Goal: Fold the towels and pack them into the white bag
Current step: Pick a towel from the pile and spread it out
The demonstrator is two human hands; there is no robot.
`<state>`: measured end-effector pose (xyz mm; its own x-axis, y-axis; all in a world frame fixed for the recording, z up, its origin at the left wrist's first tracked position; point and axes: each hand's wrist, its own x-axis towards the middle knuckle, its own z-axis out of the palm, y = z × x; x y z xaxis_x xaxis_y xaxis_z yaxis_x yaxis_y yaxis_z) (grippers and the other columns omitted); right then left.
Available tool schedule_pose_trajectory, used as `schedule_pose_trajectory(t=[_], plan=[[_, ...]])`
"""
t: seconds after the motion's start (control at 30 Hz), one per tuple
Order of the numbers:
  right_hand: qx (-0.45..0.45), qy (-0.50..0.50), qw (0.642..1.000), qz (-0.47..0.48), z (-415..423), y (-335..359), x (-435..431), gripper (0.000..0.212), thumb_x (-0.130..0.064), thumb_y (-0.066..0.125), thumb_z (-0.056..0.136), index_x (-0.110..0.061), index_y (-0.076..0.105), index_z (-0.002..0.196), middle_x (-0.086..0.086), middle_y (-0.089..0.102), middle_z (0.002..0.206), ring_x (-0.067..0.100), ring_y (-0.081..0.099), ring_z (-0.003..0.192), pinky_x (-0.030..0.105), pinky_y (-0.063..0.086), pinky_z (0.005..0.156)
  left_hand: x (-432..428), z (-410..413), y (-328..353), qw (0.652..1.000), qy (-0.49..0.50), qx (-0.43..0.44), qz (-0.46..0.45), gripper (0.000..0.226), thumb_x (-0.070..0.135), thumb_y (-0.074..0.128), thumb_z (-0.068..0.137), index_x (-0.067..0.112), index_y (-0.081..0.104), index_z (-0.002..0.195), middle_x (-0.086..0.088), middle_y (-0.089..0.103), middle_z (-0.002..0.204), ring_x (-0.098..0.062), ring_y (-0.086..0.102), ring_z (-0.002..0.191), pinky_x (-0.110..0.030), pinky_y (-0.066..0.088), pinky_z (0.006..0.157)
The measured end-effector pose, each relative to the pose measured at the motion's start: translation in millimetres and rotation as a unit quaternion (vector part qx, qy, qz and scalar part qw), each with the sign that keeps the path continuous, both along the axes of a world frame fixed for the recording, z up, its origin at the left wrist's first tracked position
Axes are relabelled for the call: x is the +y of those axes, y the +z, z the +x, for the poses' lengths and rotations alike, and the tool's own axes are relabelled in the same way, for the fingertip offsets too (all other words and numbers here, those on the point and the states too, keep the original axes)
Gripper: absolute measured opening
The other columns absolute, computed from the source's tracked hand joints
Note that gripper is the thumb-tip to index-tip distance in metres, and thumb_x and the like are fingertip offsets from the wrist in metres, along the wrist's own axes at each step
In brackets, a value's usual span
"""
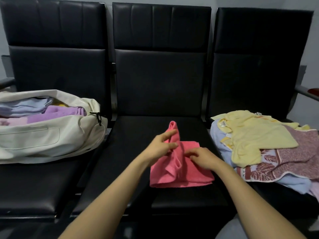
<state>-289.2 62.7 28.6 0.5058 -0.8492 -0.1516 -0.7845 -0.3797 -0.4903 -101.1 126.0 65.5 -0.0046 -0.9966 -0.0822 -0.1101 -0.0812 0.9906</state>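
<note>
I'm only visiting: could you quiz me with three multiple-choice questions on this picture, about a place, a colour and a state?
1. Where does the white bag lie? A) left seat B) middle seat C) floor
2. What colour is the towel being folded? A) blue B) pink C) green
3. How is the white bag? A) zipped shut B) open, towels inside C) empty
Answers: 1 A, it rests on the left seat; 2 B, the left hand and right hand hold a pink one; 3 B, towels show through its open top.
</note>
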Motion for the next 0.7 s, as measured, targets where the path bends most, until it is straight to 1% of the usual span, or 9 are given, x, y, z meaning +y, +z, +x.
schedule_pose_trajectory(t=[0.1,0.2,0.3,0.37,0.43,0.47,0.5,0.6,0.7], plan=[[0.009,-0.034,0.999,-0.02,-12,-5,-1,0.035,-0.008,0.046,0.096,-0.02,0.065,0.123,0.002,0.066,0.122,0.019,0.061,0.111,0.027,0.045,0.094,-5,-26,-7,0.999,-0.051,0.006,0.02,0.06,0.001,0.055,0.092,0.025,0.04,0.145,-0.001,0.051,0.134,-0.009,0.058,0.081,-0.02,0.05,0.067],[-0.046,-0.111,0.993,-0.015,-18,-3,-3,0.029,-0.012,0.046,0.095,-0.014,0.07,0.111,0.01,0.07,0.106,0.026,0.063,0.095,0.033,0.047,0.079,-8,-44,-15,0.99,-0.106,0.078,0.046,0.062,-0.001,0.05,0.096,0.025,0.032,0.149,0.008,0.049,0.127,-0.014,0.065,0.081,-0.029,0.058,0.072],[-0.099,-0.189,0.976,0.037,-27,-5,-10,0.03,-0.026,0.046,0.09,-0.008,0.069,0.085,0.013,0.069,0.089,0.029,0.06,0.081,0.045,0.051,0.085,-12,-48,-17,0.991,-0.095,0.086,0.047,0.06,0.001,0.044,0.099,0.026,0.026,0.15,0.004,0.034,0.134,-0.021,0.063,0.094,-0.031,0.059,0.067],[-0.095,-0.194,0.976,0.035,-30,-9,-14,0.031,-0.04,0.049,0.088,-0.014,0.064,0.078,0.008,0.063,0.078,0.024,0.057,0.073,0.051,0.053,0.086,-14,-42,-18,0.997,-0.037,0.044,0.046,0.051,0.001,0.045,0.098,0.014,0.033,0.146,-0.003,0.039,0.135,-0.019,0.063,0.087,-0.03,0.058,0.065],[-0.083,-0.172,0.981,0.042,-27,-4,-6,0.014,-0.035,0.056,0.091,-0.022,0.058,0.094,0.0,0.06,0.079,0.017,0.057,0.074,0.04,0.054,0.074,-17,-29,-23,0.998,0.027,-0.021,0.044,0.04,-0.001,0.049,0.095,0.004,0.046,0.135,-0.007,0.052,0.125,-0.016,0.061,0.079,-0.03,0.055,0.067],[-0.079,-0.161,0.983,0.043,-25,-2,-4,0.017,-0.027,0.061,0.09,-0.025,0.052,0.105,-0.004,0.058,0.081,0.014,0.057,0.076,0.031,0.051,0.066,-18,-21,-26,0.995,0.058,-0.066,0.04,0.036,-0.001,0.053,0.093,0.003,0.053,0.129,-0.006,0.057,0.117,-0.015,0.061,0.08,-0.028,0.052,0.069],[-0.086,-0.157,0.983,0.036,-23,-2,-4,0.03,-0.019,0.063,0.088,-0.024,0.048,0.114,-0.007,0.057,0.083,0.011,0.057,0.077,0.024,0.046,0.062,-19,-12,-29,0.989,0.087,-0.113,0.036,0.032,0.002,0.058,0.09,0.003,0.058,0.123,-0.004,0.061,0.11,-0.015,0.06,0.083,-0.027,0.05,0.071],[-0.155,-0.171,0.973,-0.025,-19,0,-6,0.043,-0.01,0.061,0.088,-0.018,0.05,0.129,-0.01,0.057,0.09,0.008,0.057,0.082,0.021,0.043,0.065,-18,15,-35,0.967,0.15,-0.201,0.044,0.025,0.011,0.066,0.086,0.011,0.064,0.111,-0.004,0.065,0.107,-0.018,0.061,0.093,-0.027,0.049,0.079],[-0.184,-0.2,0.962,-0.034,-17,1,-8,0.043,-0.012,0.062,0.09,-0.016,0.05,0.131,-0.005,0.057,0.099,0.015,0.059,0.094,0.025,0.042,0.075,-14,31,-41,0.955,0.169,-0.228,0.085,0.021,0.015,0.066,0.086,0.011,0.063,0.106,-0.005,0.065,0.102,-0.019,0.062,0.087,-0.032,0.052,0.081]])
